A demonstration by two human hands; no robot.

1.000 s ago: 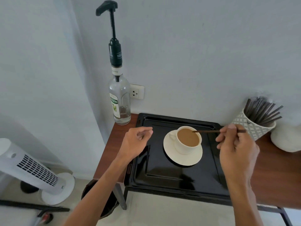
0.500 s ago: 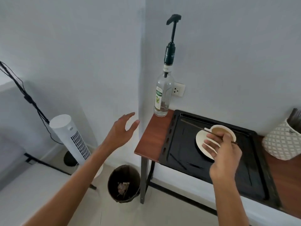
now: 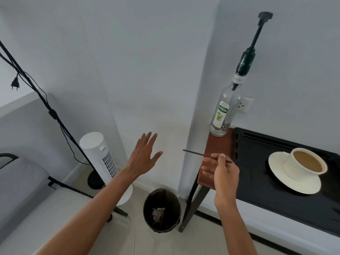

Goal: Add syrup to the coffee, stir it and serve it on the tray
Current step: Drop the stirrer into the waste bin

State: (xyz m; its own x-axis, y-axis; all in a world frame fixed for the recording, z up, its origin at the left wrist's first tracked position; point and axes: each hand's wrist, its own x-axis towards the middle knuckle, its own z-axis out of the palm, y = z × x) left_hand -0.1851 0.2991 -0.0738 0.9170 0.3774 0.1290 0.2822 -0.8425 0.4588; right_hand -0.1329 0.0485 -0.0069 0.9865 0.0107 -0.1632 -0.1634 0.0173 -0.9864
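Note:
A white cup of milky coffee (image 3: 305,163) stands on a white saucer (image 3: 298,183) on the black tray (image 3: 257,181). The tray lies on a wooden table (image 3: 219,142). A clear syrup bottle (image 3: 223,115) with a tall dark pump stands at the table's back left corner. My right hand (image 3: 221,172) is over the table's left edge, pinching a thin dark stir stick (image 3: 193,152) that points left past the table. My left hand (image 3: 144,157) hovers in the air left of the table, fingers spread, holding nothing.
A dark waste bin (image 3: 161,210) with some scraps stands on the floor below the table's left edge. A white tower fan (image 3: 100,159) and a black stand with cables (image 3: 46,102) are further left. A wall socket (image 3: 244,104) sits behind the bottle.
The view has swung left. My right hand has carried the stir stick away from the cup to beyond the table's left edge. My left hand has left the tray and opened out over the floor.

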